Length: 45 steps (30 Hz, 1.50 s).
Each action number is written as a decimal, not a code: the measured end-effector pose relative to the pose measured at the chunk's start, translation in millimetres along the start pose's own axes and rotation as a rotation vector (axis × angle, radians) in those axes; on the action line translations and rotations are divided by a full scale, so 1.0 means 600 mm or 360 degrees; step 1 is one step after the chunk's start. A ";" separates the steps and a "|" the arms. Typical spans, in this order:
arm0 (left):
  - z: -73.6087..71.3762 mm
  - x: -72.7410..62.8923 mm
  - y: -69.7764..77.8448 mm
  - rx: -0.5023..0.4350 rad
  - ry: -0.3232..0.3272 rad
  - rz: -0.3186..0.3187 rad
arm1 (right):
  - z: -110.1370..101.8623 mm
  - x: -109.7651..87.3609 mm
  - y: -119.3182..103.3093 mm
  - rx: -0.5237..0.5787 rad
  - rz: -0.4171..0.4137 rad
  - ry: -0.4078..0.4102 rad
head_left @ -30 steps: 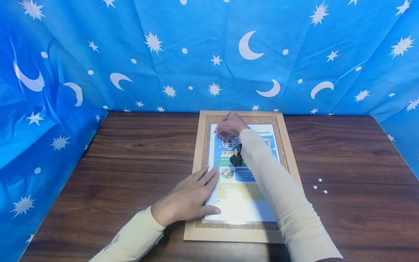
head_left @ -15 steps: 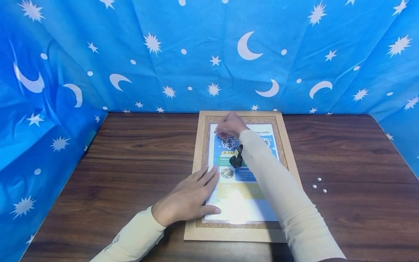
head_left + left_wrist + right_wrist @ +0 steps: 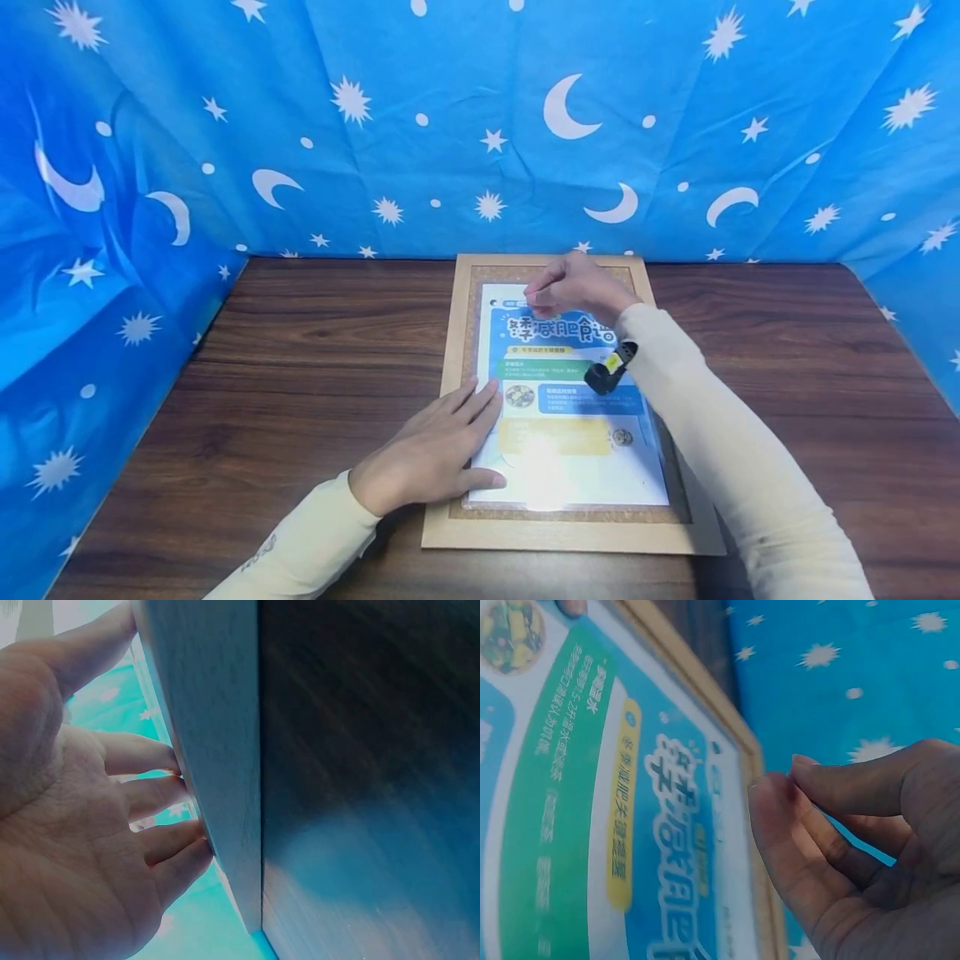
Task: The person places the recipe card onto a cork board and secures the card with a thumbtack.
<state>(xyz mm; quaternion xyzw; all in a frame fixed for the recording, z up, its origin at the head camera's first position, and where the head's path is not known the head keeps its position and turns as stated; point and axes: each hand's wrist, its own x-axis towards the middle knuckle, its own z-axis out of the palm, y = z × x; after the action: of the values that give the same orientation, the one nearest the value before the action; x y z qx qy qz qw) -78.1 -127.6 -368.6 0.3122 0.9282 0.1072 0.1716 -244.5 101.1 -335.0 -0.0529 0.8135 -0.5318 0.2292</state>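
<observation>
My left hand (image 3: 431, 450) lies flat with straight fingers along the left edge of a framed cork board (image 3: 448, 400); in the left wrist view its fingertips touch the wooden frame (image 3: 210, 750). A printed poster (image 3: 570, 482) lies on the board. At the poster's upper left corner sits a small shiny thumbtack (image 3: 492, 302). My right hand (image 3: 581, 287) is over the poster's top part, to the right of that tack. In the right wrist view, the right hand's thumb and index finger (image 3: 769, 825) are close together, loosely bent, with nothing visible between them.
A dark wooden table (image 3: 337, 333) lies under the board. Behind it hangs a blue cloth (image 3: 450, 167) with white stars and moons. A black wrist camera (image 3: 603, 377) is strapped to the right wrist. The right sleeve (image 3: 735, 450) covers part of the board's right side.
My right hand has let go of the thumbtack at the poster's upper left corner and moved right. The loose tacks on the right are now hidden behind the sleeve. My left hand stays put.
</observation>
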 end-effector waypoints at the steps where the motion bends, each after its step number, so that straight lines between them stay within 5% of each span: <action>1: 0.000 0.000 -0.001 0.0004 0.0004 -0.0001 | -0.005 -0.008 -0.001 -0.0008 0.0001 0.0006; 12: -0.001 0.001 0.002 -0.0002 -0.0007 -0.0006 | -0.072 -0.117 0.025 -0.0332 -0.0108 0.0104; 24: 0.000 -0.002 0.004 -0.0041 0.0030 0.0001 | -0.167 -0.234 0.132 -0.0585 -0.0036 0.0173; 35: 0.002 0.001 0.001 -0.0109 0.0028 0.0011 | -0.187 -0.280 0.221 -0.0656 0.0002 0.0218; 45: 0.004 0.004 -0.002 -0.0116 0.0029 0.0001 | -0.186 -0.285 0.258 -0.0711 0.0033 0.0280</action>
<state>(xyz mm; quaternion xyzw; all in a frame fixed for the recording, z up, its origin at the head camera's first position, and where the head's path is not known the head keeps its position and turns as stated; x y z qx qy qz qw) -79.4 -126.9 -371.8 0.3052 0.9251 0.1438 0.1743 -115.8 317.5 -381.6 -0.0474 0.9284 -0.3387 0.1454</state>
